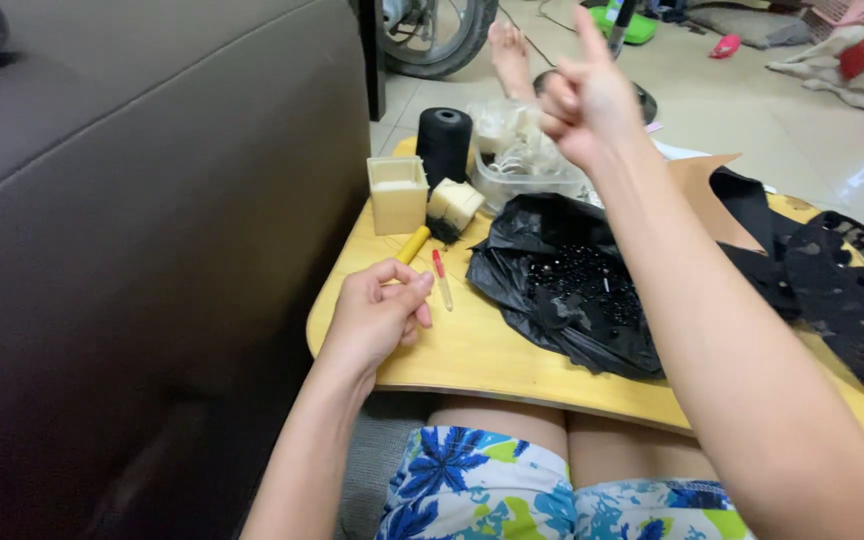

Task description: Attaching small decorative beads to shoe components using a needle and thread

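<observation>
Pale tiled floor (752, 110), brown sofa (152, 250) on one side, perhaps a scooter wheel (437, 35) behind.

Black lace fabric (852, 300) cut by right edge; left grip's (377, 315) contents hidden.

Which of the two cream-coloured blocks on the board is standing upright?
The taller cream block at the board's left back corner stands upright. The smaller cream block beside it lies tilted against the black thread spool.
</observation>
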